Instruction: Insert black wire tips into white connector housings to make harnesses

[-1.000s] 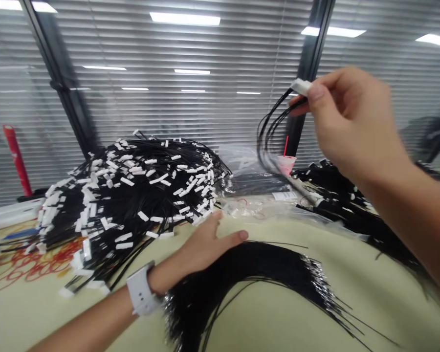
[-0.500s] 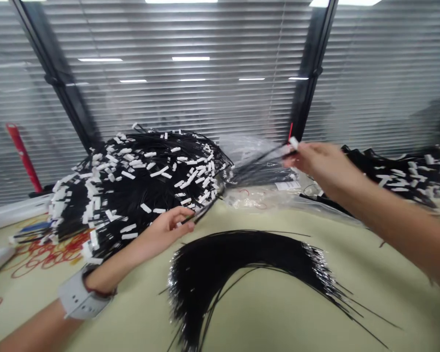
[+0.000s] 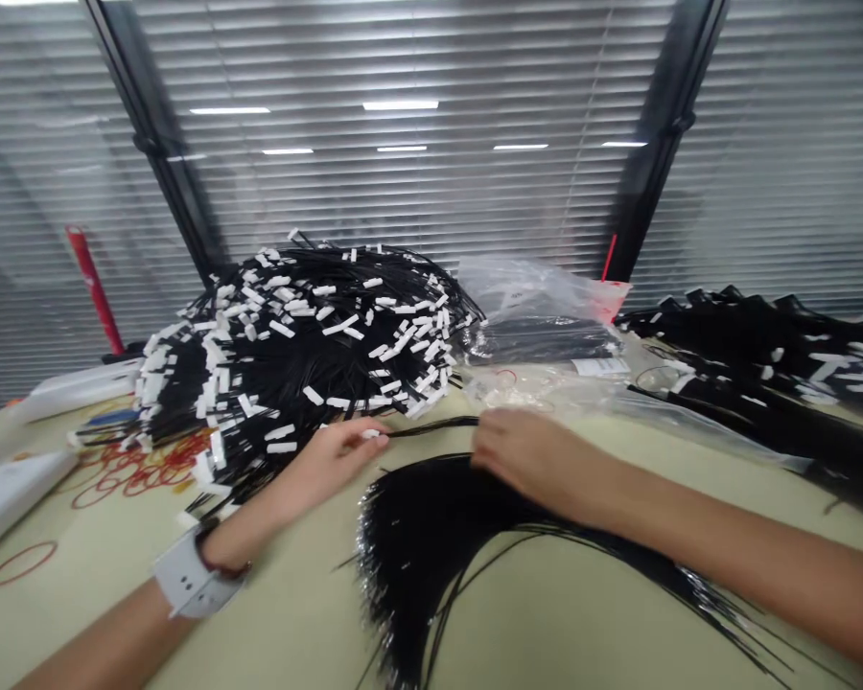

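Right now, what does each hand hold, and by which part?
The left hand pinches black wires at their white plug; the right hand seems to grip the same wires farther along.

Black wires (image 3: 309, 383) in dense pile, speckled with white connectors (image 3: 282, 329). Red rubber bands (image 3: 140, 470) on pale-yellow tabletop (image 3: 547, 613). Grey window blinds (image 3: 403, 192), horizontal stripes.

Thin black wire bundle (image 3: 431, 428), stretched nearly level, a white connector (image 3: 366, 433) at its 9 o'clock end. At its 6 o'clock, a dense arc of black wires (image 3: 431, 527) with silvery tips. At 10 o'clock, a heaped mass of white-tipped black wires (image 3: 316, 402).
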{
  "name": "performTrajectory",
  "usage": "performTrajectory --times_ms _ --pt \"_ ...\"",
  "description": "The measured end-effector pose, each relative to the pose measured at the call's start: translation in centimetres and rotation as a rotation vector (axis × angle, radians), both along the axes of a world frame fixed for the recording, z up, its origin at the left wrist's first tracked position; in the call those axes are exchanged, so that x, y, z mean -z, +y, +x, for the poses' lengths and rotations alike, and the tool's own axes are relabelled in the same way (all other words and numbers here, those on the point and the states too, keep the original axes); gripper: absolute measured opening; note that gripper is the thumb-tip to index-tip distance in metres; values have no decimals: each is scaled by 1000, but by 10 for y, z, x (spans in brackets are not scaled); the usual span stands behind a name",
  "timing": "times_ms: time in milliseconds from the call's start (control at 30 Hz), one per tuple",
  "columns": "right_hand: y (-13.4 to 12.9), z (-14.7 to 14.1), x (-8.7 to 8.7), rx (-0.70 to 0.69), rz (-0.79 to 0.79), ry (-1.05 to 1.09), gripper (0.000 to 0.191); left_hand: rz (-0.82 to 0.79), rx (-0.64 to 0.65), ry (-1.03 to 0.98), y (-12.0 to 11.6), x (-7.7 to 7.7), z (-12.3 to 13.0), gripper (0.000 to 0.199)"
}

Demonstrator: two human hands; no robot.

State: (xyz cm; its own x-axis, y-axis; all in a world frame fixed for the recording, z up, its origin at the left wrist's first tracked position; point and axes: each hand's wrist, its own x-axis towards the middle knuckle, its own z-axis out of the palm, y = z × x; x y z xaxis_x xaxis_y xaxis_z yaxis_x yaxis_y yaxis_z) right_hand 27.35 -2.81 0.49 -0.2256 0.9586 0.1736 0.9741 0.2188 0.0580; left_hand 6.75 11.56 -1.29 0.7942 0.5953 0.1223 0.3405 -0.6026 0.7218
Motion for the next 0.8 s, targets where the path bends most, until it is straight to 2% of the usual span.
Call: performTrajectory --times_ms 100,167,300,367,467,600,667,800 --pt "5 -38 8 -413 -109 47 15 143 24 5 -4 2 -2 23" --pt "8 -50 16 -489 -132 86 15 242 36 17 -7 4 -3 23" --pt "11 -50 25 -456 -193 158 9 568 62 94 -10 9 -5 25" --pt "8 -47 22 -429 -205 159 10 615 84 125 -10 12 -6 24" --pt "5 -43 18 -411 -234 207 13 554 94 120 -10 17 -6 22" --pt "8 -38 22 -281 -324 525 16 392 53 64 -11 17 -5 16" --pt "11 -38 26 -238 -318 634 18 326 39 60 -12 15 -5 15" --pt "14 -40 28 -151 -244 699 13 196 6 47 -15 13 -3 17"
